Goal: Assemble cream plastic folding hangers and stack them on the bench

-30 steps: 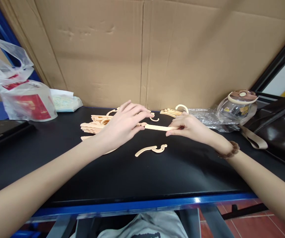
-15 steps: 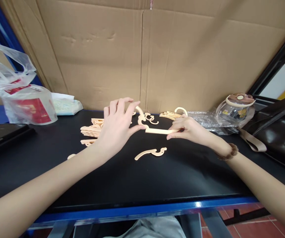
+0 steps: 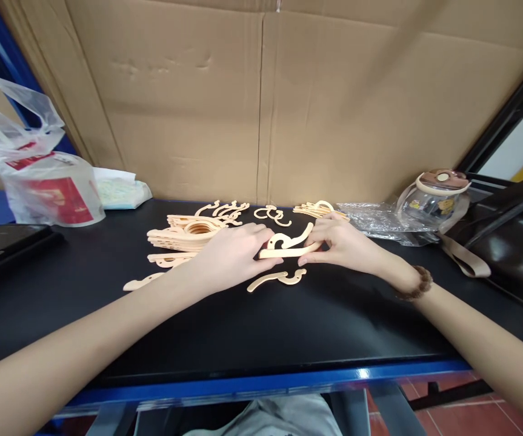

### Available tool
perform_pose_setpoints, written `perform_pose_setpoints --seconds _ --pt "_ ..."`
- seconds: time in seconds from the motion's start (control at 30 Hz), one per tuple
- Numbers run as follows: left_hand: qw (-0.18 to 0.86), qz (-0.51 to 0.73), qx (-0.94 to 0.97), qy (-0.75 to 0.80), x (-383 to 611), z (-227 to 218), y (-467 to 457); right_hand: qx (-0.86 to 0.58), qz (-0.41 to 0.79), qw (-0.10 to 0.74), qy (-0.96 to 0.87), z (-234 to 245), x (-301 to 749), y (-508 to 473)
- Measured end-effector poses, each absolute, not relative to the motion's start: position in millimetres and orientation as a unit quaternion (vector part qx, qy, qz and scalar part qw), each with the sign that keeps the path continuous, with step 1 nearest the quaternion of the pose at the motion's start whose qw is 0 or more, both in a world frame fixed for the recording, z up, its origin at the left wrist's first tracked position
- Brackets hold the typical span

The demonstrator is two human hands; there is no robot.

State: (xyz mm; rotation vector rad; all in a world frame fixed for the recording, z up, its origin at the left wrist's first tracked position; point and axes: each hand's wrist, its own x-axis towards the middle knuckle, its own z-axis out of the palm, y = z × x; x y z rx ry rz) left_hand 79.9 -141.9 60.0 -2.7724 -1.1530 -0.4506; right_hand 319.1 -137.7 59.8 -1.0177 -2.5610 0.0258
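Note:
Both hands are closed on a cream plastic folding hanger point(image 3: 286, 252) above the black tabletop. My left hand point(image 3: 236, 251) pinches its left end between thumb and fingers, and my right hand point(image 3: 340, 242) grips the right end. A curved hanger piece point(image 3: 300, 236) rises from the held part, angled up to the right. Just in front, a loose curved hanger piece point(image 3: 268, 281) lies on the table. Beside my left hand is a stack of hanger parts point(image 3: 177, 239), partly covered by that hand. Another hanger part point(image 3: 140, 283) rests by my left forearm.
Small hanger hooks point(image 3: 273, 213) and a pile of hanger parts point(image 3: 309, 209) lie toward the cardboard wall point(image 3: 188, 109). Clear plastic wrap point(image 3: 365, 221), a clear jar point(image 3: 438, 200) and a dark bag point(image 3: 511, 236) stand right. A plastic bag point(image 3: 52, 188) and dark device point(image 3: 6, 248) sit left.
My left hand has come down and to the right, closer to my right hand. The curved piece, upright at the left end before, now slants over the straight piece toward the right.

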Motion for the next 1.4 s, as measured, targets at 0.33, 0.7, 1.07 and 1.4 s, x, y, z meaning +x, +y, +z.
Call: perform_pose_setpoints --seconds 0.33,0.7,1.07,1.4 --pt "0.036 -0.123 -0.922 -0.365 67 70 -133 -0.447 -0.116 0.204 -0.863 60 329 -132" --pt "0.077 -0.114 -0.922 -0.362 62 71 -129 -0.39 -0.06 0.203 -0.896 53 330 -128" --pt "-0.424 -0.321 -0.734 -0.422 69 61 -127 -0.337 -0.041 0.199 -0.92 48 318 -137" --pt "-0.622 -0.382 -0.561 -0.39 80 45 -129 -0.304 -0.109 0.169 -0.931 46 300 -152"
